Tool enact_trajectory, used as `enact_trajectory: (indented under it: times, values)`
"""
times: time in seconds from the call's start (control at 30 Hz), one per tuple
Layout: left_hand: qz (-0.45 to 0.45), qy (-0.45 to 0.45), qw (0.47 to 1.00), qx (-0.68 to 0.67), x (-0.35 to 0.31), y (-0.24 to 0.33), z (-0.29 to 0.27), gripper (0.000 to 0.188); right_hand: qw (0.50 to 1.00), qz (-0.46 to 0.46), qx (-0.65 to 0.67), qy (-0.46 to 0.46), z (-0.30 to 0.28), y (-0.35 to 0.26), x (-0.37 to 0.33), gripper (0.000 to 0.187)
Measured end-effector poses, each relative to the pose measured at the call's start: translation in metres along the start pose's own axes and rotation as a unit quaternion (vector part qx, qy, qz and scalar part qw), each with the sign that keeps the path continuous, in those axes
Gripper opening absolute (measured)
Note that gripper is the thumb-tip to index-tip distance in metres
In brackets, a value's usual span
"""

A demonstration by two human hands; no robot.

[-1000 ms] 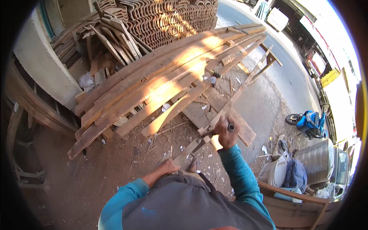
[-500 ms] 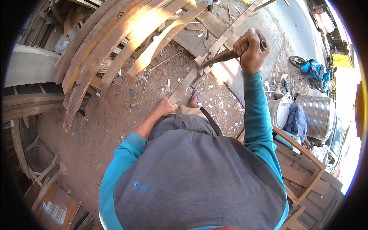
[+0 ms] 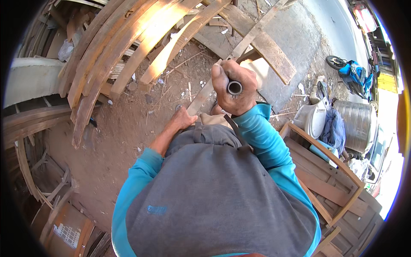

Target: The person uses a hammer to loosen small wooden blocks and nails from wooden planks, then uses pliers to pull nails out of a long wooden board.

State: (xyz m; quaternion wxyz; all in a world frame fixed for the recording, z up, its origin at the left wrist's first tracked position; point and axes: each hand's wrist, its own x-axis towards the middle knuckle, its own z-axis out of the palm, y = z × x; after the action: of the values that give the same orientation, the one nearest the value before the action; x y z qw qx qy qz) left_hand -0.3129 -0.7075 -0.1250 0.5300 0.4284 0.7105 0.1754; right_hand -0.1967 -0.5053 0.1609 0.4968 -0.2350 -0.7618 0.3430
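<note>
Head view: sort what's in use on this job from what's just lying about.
In use:
- Tool with a hollow round end, gripped in the right hand
- Narrow board, with the left hand on it

Apparently just lying about:
- Curved boards
- Blue motorbike
- White tub
- Metal drum
- Wooden frame

One left hand (image 3: 184,118), one right hand (image 3: 243,78) and one hollow handle (image 3: 234,88) appear. Blue motorcycle (image 3: 355,76), one; metal drum (image 3: 352,127), one; white bucket (image 3: 317,121), one.

Through the head-worn fisheye I look steeply down, close over the grey shirt (image 3: 218,184), road (image 3: 342,37) at upper right.
</note>
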Motion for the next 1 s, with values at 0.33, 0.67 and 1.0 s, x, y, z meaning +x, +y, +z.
enact_trajectory:
  times: [0.33,0.67,1.0]
  values:
    - [0.008,-0.004,1.0,0.007,-0.015,0.031,-0.027,0.07,0.993,-0.03,-0.047,-0.1,0.012,-0.017,-0.019,0.04]
    - [0.021,-0.04,0.998,-0.031,-0.007,0.004,-0.016,0.076,0.987,-0.063,0.013,-0.149,0.035,-0.006,-0.033,0.039]
    - [-0.021,-0.056,0.998,-0.002,-0.019,0.025,-0.031,0.079,0.996,0.036,0.03,-0.075,0.022,-0.002,0.0,0.023]
